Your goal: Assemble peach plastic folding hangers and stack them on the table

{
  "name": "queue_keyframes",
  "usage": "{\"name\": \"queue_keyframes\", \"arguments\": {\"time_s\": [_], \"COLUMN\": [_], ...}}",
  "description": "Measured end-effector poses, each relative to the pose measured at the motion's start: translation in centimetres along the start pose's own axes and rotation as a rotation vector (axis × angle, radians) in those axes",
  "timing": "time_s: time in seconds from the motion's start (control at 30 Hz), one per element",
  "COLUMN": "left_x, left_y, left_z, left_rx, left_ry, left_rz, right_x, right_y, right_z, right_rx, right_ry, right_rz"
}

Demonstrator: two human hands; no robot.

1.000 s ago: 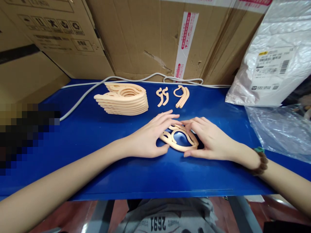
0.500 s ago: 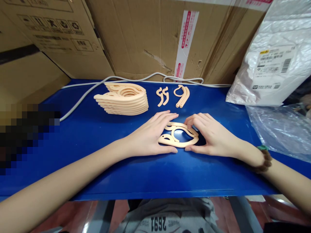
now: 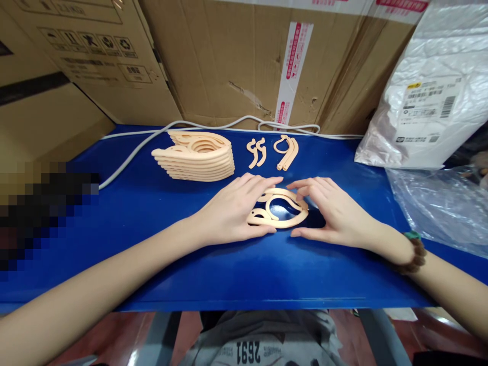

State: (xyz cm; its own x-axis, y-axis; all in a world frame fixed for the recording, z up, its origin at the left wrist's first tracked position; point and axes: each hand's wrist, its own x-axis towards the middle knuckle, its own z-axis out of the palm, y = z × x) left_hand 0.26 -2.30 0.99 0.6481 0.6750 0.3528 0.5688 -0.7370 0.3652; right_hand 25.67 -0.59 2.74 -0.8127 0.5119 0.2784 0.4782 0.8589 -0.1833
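A beige plastic folding hanger (image 3: pixel 287 222) lies folded on the blue table in front of me, its curved hook curled inside the frame. My left hand (image 3: pixel 232 211) is wrapped over its left end, thumb along the near side and fingers along the far side, hiding that end. My right hand (image 3: pixel 330 211) is at the right end, with bent fingertips touching the upper right edge. Its thumb is spread away below the frame, leaving a gap to the palm. Beyond the left hand stands a neat stack of similar beige folded hangers (image 3: pixel 198 165).
Behind the hands lie two small curved beige pieces (image 3: pixel 256 153) and, beside them, a hook with two arms (image 3: pixel 288 153). A white cable (image 3: pixel 133 157) runs along the back. Cardboard boxes (image 3: pixel 221 61) wall the rear; a white parcel bag (image 3: pixel 415 112) and clear plastic (image 3: pixel 438 208) sit right.
The folded hanger has shifted slightly left and away from me. My right thumb has come away from its near edge, while my left hand keeps its hold.
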Motion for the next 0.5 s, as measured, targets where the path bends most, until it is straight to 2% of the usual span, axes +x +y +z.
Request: {"name": "queue_keyframes", "arguments": {"time_s": [0.13,0.27,0.33,0.4,0.5], "left_x": [-0.1,-0.2,-0.2,-0.4,-0.9], "left_y": [-0.4,-0.6,-1.0,-1.8,-3.9], "left_z": [-1.5,-4.5,-6.3,-8.2,-10.6], "left_rx": [0.087,0.249,0.298,0.279,0.2], "left_ry": [0.1,0.249,0.327,0.366,0.316], "left_rz": [0.087,0.132,0.134,0.068,-0.042], "right_x": [-0.5,-0.9,-0.8,-0.7,-0.5], "right_y": [0.4,0.9,1.0,0.9,0.9], "right_z": [-0.7,-1.2,-1.2,-0.9,-0.4], "right_rx": [0.081,0.134,0.114,0.071,0.014], "right_ry": [0.066,0.15,0.12,0.04,-0.062], "right_rz": [0.057,0.053,0.059,0.071,0.064]}}
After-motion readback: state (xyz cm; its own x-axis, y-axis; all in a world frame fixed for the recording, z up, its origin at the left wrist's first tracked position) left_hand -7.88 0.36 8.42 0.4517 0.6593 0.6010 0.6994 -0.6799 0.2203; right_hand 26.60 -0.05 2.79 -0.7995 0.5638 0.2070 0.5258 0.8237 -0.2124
